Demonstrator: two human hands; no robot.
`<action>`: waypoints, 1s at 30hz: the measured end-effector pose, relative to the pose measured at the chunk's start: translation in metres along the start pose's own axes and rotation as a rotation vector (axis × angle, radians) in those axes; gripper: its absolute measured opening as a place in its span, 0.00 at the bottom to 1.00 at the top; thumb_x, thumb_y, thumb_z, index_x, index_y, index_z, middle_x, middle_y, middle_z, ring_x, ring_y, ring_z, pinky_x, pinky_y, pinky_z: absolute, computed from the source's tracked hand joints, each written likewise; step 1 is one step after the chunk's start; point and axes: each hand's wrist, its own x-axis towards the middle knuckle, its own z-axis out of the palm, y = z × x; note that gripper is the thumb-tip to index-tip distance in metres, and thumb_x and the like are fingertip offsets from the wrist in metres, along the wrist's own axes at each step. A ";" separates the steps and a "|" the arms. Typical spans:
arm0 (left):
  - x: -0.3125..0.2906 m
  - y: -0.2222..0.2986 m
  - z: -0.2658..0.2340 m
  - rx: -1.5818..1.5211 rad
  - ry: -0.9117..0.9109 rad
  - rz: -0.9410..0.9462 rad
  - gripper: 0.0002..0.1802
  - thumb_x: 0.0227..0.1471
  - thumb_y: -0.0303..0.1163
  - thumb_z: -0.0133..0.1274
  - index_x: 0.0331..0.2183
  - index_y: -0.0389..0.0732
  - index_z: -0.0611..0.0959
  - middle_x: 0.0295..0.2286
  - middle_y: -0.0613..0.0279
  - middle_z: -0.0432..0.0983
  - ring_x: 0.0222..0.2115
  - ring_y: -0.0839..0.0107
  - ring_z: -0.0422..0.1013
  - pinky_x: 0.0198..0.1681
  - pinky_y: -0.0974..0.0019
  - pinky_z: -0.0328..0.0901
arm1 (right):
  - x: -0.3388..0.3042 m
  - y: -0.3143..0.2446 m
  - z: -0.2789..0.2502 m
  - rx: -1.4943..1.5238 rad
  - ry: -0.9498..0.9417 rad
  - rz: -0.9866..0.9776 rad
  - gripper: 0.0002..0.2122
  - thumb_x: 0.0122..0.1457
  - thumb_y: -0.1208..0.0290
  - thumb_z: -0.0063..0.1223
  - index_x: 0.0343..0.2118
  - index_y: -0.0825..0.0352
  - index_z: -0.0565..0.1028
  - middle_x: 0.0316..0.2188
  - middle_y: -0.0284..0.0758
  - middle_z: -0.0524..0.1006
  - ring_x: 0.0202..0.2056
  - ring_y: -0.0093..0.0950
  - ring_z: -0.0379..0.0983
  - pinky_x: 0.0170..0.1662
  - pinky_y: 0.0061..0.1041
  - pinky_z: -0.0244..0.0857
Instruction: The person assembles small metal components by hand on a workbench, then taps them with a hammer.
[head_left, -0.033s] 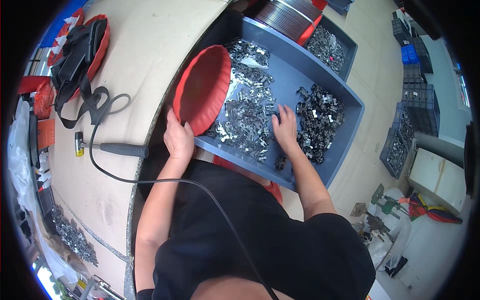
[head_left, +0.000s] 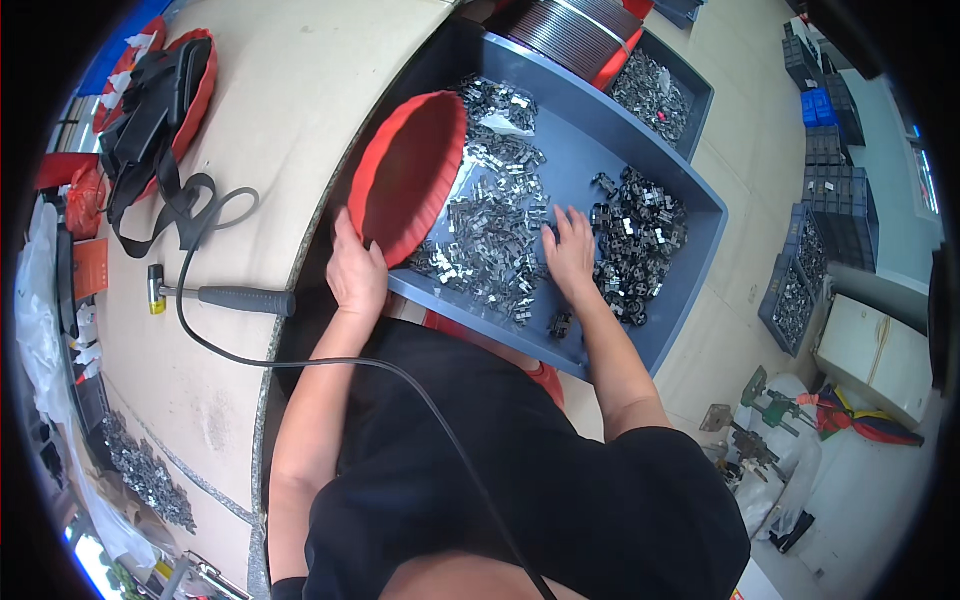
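Red plastic basin with a fluted rim [head_left: 405, 190] stands tipped on edge inside the grey-blue plastic tray [head_left: 700, 215], its lower rim at the tray's near left side. The left hand [head_left: 357, 277] grasps that rim, fingers curled over it. The right hand [head_left: 570, 250] lies flat and released on the small shiny metal clips [head_left: 490, 235], between that heap and a darker pile of clips [head_left: 640, 240]. The basin looks light and fairly stiff, best held at its rim; the clips look hard, slippery and apt to tangle. Whatever lies under the palm is hidden. A hammer [head_left: 225, 296] rests on the tabletop [head_left: 280, 90].
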 end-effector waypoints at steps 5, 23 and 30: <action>0.003 -0.002 -0.004 0.163 0.045 0.411 0.35 0.34 0.21 0.51 0.48 0.38 0.58 0.43 0.50 0.62 0.35 0.53 0.68 0.31 0.58 0.66 | -0.018 -0.039 0.015 -0.007 -0.191 0.037 0.22 0.51 0.62 0.43 0.49 0.64 0.63 0.51 0.46 0.57 0.53 0.42 0.51 0.54 0.38 0.45; 0.011 0.002 -0.010 0.155 -0.041 0.273 0.33 0.40 0.23 0.46 0.50 0.40 0.56 0.41 0.48 0.65 0.31 0.49 0.68 0.32 0.54 0.65 | -0.032 0.050 -0.028 -0.322 -0.089 -0.028 0.11 0.45 0.73 0.47 0.34 0.66 0.68 0.32 0.39 0.67 0.34 0.37 0.65 0.36 0.33 0.60; 0.012 0.004 -0.014 0.151 -0.094 0.220 0.33 0.40 0.23 0.46 0.51 0.39 0.56 0.42 0.48 0.64 0.33 0.49 0.68 0.34 0.55 0.64 | -0.010 0.010 -0.006 0.078 -0.188 0.149 0.15 0.50 0.68 0.46 0.40 0.68 0.68 0.32 0.43 0.70 0.37 0.40 0.66 0.41 0.34 0.60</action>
